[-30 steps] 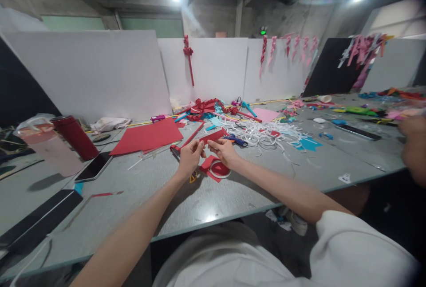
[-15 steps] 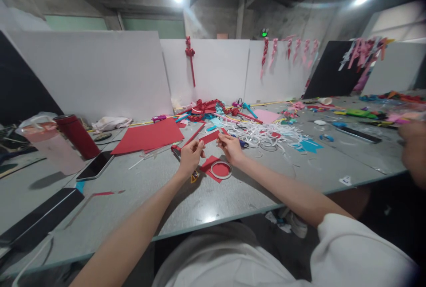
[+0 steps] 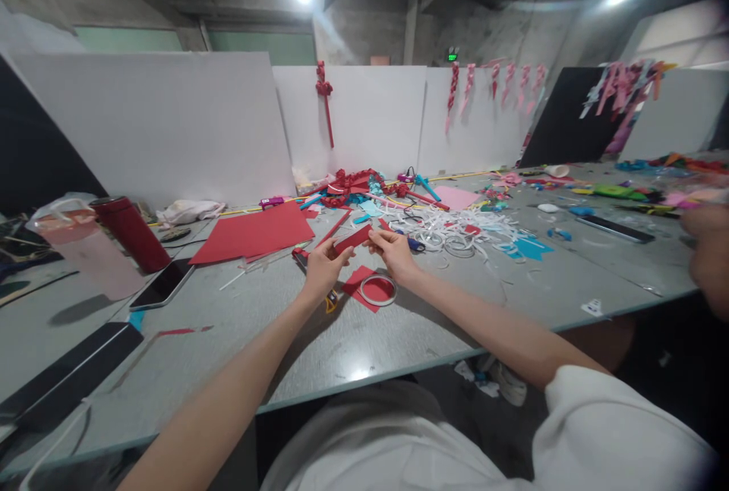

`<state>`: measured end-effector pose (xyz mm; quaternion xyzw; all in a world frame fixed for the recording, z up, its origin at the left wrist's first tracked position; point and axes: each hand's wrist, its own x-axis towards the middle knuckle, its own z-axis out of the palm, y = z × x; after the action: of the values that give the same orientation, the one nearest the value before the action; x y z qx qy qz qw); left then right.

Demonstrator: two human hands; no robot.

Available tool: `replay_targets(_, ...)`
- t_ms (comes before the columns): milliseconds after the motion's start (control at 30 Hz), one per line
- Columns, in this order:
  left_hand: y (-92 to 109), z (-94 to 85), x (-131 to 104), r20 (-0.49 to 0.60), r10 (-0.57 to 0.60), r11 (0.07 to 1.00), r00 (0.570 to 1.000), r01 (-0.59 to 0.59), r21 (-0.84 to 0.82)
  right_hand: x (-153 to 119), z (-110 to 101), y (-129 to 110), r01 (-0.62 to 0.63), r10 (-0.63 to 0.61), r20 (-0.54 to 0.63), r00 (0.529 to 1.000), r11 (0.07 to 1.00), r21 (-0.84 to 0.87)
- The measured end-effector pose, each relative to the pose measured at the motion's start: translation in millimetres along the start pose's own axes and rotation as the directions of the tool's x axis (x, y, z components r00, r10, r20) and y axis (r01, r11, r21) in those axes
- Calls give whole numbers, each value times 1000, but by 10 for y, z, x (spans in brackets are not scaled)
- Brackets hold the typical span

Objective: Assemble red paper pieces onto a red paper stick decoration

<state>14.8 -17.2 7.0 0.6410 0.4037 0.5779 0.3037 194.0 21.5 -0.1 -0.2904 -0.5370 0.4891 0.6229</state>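
- White ring (image 3: 378,303) lying on a small flat red paper piece (image 3: 356,282) on the grey table (image 3: 319,369).
- Left hand (image 3: 327,263), clamped on a narrow rectangular red paper strip (image 3: 353,239) raised above the table.
- Right hand (image 3: 392,254), fingertips together at the strip's right end, seemingly pinching it.
- Beyond, a large red paper sheet (image 3: 256,234) and tangled white strips (image 3: 459,229).

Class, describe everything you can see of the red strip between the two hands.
The red strip looks like plain paper or card, narrow and straight-edged. It seems raised off the table, slanting up to the right. The left hand pinches its left end, partly hiding it; fingertips of the right hand meet or nearly meet the other end.
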Motion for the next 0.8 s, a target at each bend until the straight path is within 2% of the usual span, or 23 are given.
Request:
replay_targets(133, 0, -37, 4, -37, 21, 1000, 999, -21, -9, -53, 46, -87, 25, -24, 40, 999, 999, -41)
replay_targets(267, -7, -61, 9, -70, 2, 1000, 998, -3, -5, -97, 83, -179, 76, -67, 62, 996, 985, -152)
replay_targets(633, -60, -64, 41, -50, -6, 1000, 999, 6, -11, -101, 91, -196, 143, -130, 68, 989, 957, -253)
replay_targets(800, -69, -58, 26, -19, 29, 999, 999, -28, 21, -87, 72, -162, 202, -191, 65, 979, 932, -302)
